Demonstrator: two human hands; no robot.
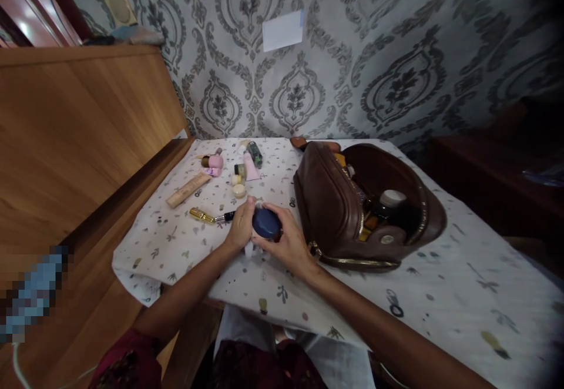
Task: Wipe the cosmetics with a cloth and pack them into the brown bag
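Note:
Both my hands close around a round jar with a dark blue lid (266, 223), held just above the table's near side. My left hand (241, 224) grips its left side, thumb up. My right hand (291, 239) wraps its right side. Close to my left hand lie a gold tube (201, 215) and a small black-and-silver tube (224, 217). Beyond them stands a small cream-coloured jar (238, 191). To the right sits an open brown leather bag (328, 201), unzipped, with a white-capped dark bottle (393, 198) and other items inside.
Farther back lie a pink tube (251, 167), a dark green bottle (254, 153), a beige tube (188, 190) and a pink bottle (215, 161). A patterned cloth (176, 242) covers the table. A wooden panel (88, 113) rises at the left, a papered wall (295, 92) behind.

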